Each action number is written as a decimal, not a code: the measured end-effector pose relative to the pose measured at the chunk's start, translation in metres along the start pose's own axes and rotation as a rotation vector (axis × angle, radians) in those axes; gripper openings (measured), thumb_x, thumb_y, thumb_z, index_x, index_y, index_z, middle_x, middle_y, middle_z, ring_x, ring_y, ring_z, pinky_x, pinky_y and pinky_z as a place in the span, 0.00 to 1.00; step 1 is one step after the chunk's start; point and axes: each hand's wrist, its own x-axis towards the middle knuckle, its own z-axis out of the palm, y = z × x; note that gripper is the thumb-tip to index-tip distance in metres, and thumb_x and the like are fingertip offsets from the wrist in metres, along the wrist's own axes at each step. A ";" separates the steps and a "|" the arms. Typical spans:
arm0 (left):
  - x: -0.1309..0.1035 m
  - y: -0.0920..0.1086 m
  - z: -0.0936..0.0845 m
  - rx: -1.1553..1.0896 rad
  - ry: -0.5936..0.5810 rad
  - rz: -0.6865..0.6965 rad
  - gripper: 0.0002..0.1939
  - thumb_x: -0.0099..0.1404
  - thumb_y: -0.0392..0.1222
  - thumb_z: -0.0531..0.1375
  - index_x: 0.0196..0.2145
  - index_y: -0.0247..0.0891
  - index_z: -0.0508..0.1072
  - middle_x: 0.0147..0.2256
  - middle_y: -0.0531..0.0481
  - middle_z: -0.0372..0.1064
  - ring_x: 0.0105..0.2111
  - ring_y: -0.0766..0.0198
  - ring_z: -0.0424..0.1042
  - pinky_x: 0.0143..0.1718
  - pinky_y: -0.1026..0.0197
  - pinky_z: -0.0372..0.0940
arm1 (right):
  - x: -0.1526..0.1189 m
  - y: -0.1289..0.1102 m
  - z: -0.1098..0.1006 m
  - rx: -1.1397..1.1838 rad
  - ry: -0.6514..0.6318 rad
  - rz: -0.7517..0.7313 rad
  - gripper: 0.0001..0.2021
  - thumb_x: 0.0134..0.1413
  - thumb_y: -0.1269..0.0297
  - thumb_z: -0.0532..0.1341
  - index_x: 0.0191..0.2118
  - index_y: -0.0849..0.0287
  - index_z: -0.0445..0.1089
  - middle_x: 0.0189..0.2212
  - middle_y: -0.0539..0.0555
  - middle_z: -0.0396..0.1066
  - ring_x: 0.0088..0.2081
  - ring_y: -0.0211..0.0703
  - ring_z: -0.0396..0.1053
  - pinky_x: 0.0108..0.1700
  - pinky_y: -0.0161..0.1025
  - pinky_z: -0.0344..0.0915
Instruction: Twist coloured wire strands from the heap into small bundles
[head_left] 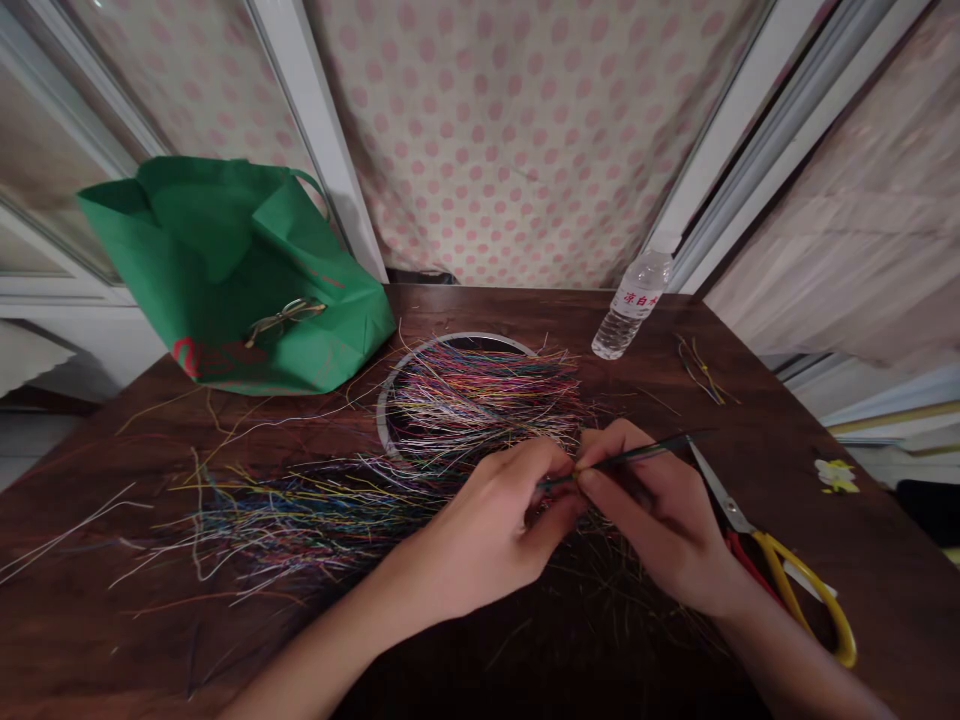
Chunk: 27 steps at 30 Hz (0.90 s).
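My left hand (487, 530) is closed in a pinch on a thin bundle of dark wires (634, 454) over the table. Meeting it fingertip to fingertip, my right hand (667, 515) grips the same bundle, whose dark end sticks out to the right. A small yellowish bit shows between the fingertips, too small to make out. Behind the hands lies a heap of thin coloured wires (480, 390) on a round, light-rimmed dark disc (384, 410). A second wire heap (300, 520) spreads to the left of my left hand. Scissors (739, 515) with red and yellow handles lie beside my right hand.
A green bag (225, 250) stands back left with eyeglasses (285, 318) on it. A water bottle (634, 300) leans in view at the back right. A few loose wires (703, 370) and a small white-yellow piece (836, 476) lie on the dark wooden table (757, 430).
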 end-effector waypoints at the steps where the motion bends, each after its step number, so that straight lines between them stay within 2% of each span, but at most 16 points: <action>1: 0.000 -0.002 0.000 0.029 0.023 0.029 0.06 0.63 0.31 0.56 0.31 0.38 0.62 0.26 0.56 0.60 0.25 0.69 0.60 0.26 0.65 0.57 | 0.000 0.000 0.000 0.013 -0.004 0.009 0.04 0.61 0.69 0.53 0.35 0.55 0.62 0.28 0.49 0.59 0.30 0.39 0.58 0.31 0.38 0.56; 7: 0.002 -0.006 -0.003 0.004 0.051 0.165 0.02 0.66 0.33 0.56 0.34 0.36 0.67 0.27 0.54 0.64 0.26 0.69 0.63 0.28 0.65 0.59 | 0.001 0.000 -0.002 0.023 -0.011 0.001 0.03 0.62 0.69 0.53 0.35 0.55 0.61 0.30 0.49 0.60 0.30 0.38 0.58 0.31 0.38 0.56; 9: 0.003 -0.006 -0.005 -0.029 0.053 0.160 0.06 0.67 0.34 0.54 0.32 0.35 0.68 0.26 0.53 0.64 0.26 0.69 0.62 0.28 0.65 0.58 | -0.001 0.002 -0.001 -0.021 0.007 -0.037 0.04 0.61 0.71 0.53 0.37 0.55 0.61 0.30 0.49 0.60 0.30 0.38 0.58 0.30 0.37 0.55; 12: 0.003 -0.006 -0.005 -0.056 0.055 0.107 0.11 0.69 0.35 0.52 0.28 0.34 0.68 0.25 0.52 0.64 0.26 0.69 0.62 0.28 0.64 0.58 | -0.003 0.005 0.003 -0.100 0.041 -0.093 0.04 0.61 0.72 0.53 0.37 0.56 0.60 0.27 0.47 0.58 0.27 0.36 0.55 0.28 0.37 0.53; 15: 0.003 -0.005 -0.003 -0.102 0.074 0.047 0.14 0.69 0.37 0.51 0.26 0.35 0.67 0.24 0.53 0.63 0.25 0.70 0.61 0.28 0.64 0.57 | -0.003 0.009 0.008 -0.145 0.042 -0.202 0.06 0.59 0.75 0.53 0.37 0.56 0.59 0.27 0.47 0.60 0.27 0.35 0.58 0.29 0.36 0.55; 18: 0.004 -0.005 0.000 -0.208 0.078 -0.060 0.18 0.71 0.40 0.49 0.22 0.36 0.62 0.20 0.57 0.57 0.22 0.71 0.57 0.25 0.65 0.54 | -0.002 0.012 0.011 -0.157 0.031 -0.271 0.09 0.57 0.78 0.53 0.38 0.56 0.58 0.28 0.48 0.63 0.28 0.36 0.62 0.31 0.37 0.58; 20: 0.006 -0.005 0.003 -0.326 0.041 -0.154 0.21 0.71 0.42 0.47 0.20 0.37 0.58 0.19 0.58 0.53 0.20 0.72 0.54 0.23 0.65 0.53 | -0.002 0.014 0.013 -0.177 0.019 -0.288 0.11 0.55 0.80 0.53 0.39 0.56 0.58 0.28 0.48 0.63 0.28 0.36 0.63 0.31 0.37 0.59; 22: 0.008 -0.007 0.004 -0.407 0.031 -0.221 0.21 0.71 0.43 0.46 0.20 0.37 0.58 0.18 0.58 0.51 0.19 0.72 0.52 0.21 0.66 0.52 | -0.003 0.016 0.015 -0.203 0.011 -0.305 0.12 0.54 0.80 0.53 0.39 0.56 0.58 0.28 0.47 0.63 0.28 0.36 0.63 0.31 0.37 0.58; 23: 0.008 -0.008 0.005 -0.412 0.068 -0.235 0.19 0.71 0.43 0.47 0.22 0.37 0.60 0.19 0.58 0.52 0.19 0.72 0.51 0.20 0.66 0.51 | -0.003 0.017 0.016 -0.204 0.019 -0.299 0.11 0.54 0.80 0.54 0.39 0.56 0.58 0.28 0.47 0.62 0.28 0.35 0.62 0.31 0.37 0.58; 25: 0.007 -0.009 0.007 -0.358 0.225 -0.209 0.10 0.69 0.41 0.52 0.30 0.37 0.63 0.24 0.57 0.56 0.20 0.73 0.53 0.19 0.67 0.52 | -0.002 0.018 0.017 -0.156 0.060 -0.233 0.09 0.56 0.78 0.54 0.37 0.56 0.60 0.27 0.47 0.60 0.27 0.35 0.60 0.28 0.36 0.56; 27: 0.005 -0.010 0.008 -0.241 0.373 -0.074 0.02 0.67 0.37 0.55 0.37 0.38 0.62 0.31 0.54 0.59 0.23 0.72 0.58 0.21 0.67 0.56 | 0.000 0.017 0.018 -0.023 0.115 -0.109 0.05 0.60 0.73 0.53 0.36 0.55 0.61 0.26 0.46 0.58 0.25 0.34 0.57 0.25 0.35 0.54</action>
